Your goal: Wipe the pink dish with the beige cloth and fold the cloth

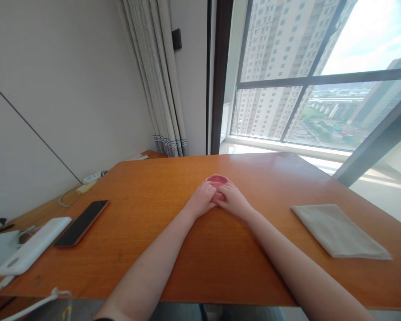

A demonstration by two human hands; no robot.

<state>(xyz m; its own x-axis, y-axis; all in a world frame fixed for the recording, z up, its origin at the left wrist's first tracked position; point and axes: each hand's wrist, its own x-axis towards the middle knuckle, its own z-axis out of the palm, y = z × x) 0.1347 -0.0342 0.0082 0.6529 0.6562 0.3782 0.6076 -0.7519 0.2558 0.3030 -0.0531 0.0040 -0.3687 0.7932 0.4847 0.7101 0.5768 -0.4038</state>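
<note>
A small round pink dish (217, 179) rests on the wooden table, beyond its middle. My left hand (202, 199) grips its left and near side, fingers curled over the rim. From the right, my right hand (233, 199) is closed on the same dish, fingertips at its inner edge. The two hands meet at the near side and cover much of it. Whether anything lies inside the dish is hard to make out.
A folded grey cloth (341, 232) lies on the table (147, 191) at the right. At the left are a black-screened phone (82, 224), a white power bank (33, 246) with a cable, and a power strip (92, 177) by the wall. A window (297, 84) stands behind.
</note>
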